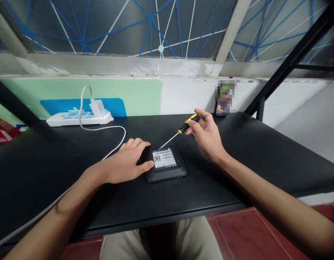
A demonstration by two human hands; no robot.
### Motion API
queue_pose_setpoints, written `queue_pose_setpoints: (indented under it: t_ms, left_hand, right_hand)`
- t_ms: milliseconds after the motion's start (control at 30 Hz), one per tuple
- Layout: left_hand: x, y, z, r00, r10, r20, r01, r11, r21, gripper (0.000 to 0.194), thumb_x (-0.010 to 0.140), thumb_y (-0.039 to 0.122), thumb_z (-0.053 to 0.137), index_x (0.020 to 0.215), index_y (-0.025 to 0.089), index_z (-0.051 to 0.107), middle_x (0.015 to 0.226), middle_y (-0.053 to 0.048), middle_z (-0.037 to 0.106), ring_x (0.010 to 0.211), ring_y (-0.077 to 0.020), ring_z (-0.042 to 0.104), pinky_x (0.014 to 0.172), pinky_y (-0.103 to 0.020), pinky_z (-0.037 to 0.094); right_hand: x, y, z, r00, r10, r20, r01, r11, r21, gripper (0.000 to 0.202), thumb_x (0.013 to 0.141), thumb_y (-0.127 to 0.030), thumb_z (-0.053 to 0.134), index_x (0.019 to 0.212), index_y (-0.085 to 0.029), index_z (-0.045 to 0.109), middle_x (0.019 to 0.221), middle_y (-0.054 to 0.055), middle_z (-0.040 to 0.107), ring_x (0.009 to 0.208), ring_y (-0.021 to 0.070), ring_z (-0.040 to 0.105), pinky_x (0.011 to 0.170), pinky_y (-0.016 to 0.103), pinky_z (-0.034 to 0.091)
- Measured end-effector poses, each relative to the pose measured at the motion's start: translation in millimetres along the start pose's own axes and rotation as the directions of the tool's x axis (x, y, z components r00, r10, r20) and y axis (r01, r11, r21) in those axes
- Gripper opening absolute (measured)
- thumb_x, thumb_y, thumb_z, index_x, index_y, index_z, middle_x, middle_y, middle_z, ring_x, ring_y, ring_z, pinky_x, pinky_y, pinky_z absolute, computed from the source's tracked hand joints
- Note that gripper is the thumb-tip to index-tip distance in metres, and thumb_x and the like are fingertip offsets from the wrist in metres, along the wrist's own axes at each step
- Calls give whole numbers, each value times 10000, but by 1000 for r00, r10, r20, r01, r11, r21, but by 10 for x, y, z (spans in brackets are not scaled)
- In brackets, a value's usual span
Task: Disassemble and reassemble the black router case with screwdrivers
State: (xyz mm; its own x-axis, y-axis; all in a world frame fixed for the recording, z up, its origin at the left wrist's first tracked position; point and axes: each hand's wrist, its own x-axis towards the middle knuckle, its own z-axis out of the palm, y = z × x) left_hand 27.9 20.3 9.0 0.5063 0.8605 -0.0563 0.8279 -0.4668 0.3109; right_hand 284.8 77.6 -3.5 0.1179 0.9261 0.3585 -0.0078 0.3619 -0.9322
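A black box-shaped device (167, 174) with a white printed label lies on the black table (210, 195). My right hand (206, 135) is closed around the yellow and black handle of a screwdriver (189, 123). The screwdriver slants down to the left, its tip at the device's far edge, above the label. My left hand (131, 159) rests at the device's left side, thumb on the edge by the label and fingers spread toward the far left corner. Whether the tip sits in a screw is too small to tell.
A white power strip (80, 118) with a plugged-in charger (98, 107) lies at the back left. Its white cable (125, 131) runs under my left arm. A phone (223, 99) leans on the back wall. A red packet (4, 131) is far left.
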Motion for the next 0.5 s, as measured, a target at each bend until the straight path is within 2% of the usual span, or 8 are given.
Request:
queue_pose_setpoints:
  t_ms: [133, 233, 400, 500]
  left_hand:
    - [19, 7, 7, 1000, -10, -19, 10, 1000, -9, 651, 935, 568, 439, 1429, 144, 449, 1305, -140, 525, 1216, -342, 472, 1061, -525, 398]
    - [39, 15, 24, 999, -20, -45, 21, 1000, 7, 634, 922, 552, 458, 1394, 129, 482, 1271, -145, 541, 1189, -344, 483, 1041, -525, 410]
    - [52, 81, 45, 991, 7, -131, -2, 999, 39, 597, 939, 568, 453, 1347, 140, 533, 1276, -144, 552, 1183, -346, 486, 1070, -547, 374]
    - [40, 143, 57, 990, 68, -120, -66, 998, 15, 690, 914, 642, 511, 1411, 163, 492, 1357, -138, 512, 1227, -346, 461, 1083, -524, 377]
  right_hand:
    - [61, 22, -24, 999, 33, -40, -30, 998, 53, 390, 832, -281, 607, 1193, -242, 464, 896, -6, 588, 650, 110, 632, 722, 342, 620]
    - [83, 38, -28, 998, 42, -52, -39, 998, 51, 401, 839, -275, 594, 1217, -245, 462, 918, -4, 575, 636, 98, 624, 732, 341, 631]
    - [142, 110, -77, 998, -5, -59, 3, 999, -36, 447, 856, -321, 596, 1278, -260, 462, 942, 9, 583, 670, 119, 639, 768, 365, 625]
    - [186, 156, -127, 996, -57, -68, 51, 995, -89, 460, 888, -343, 568, 1323, -271, 437, 950, 22, 606, 674, 141, 645, 817, 422, 613]
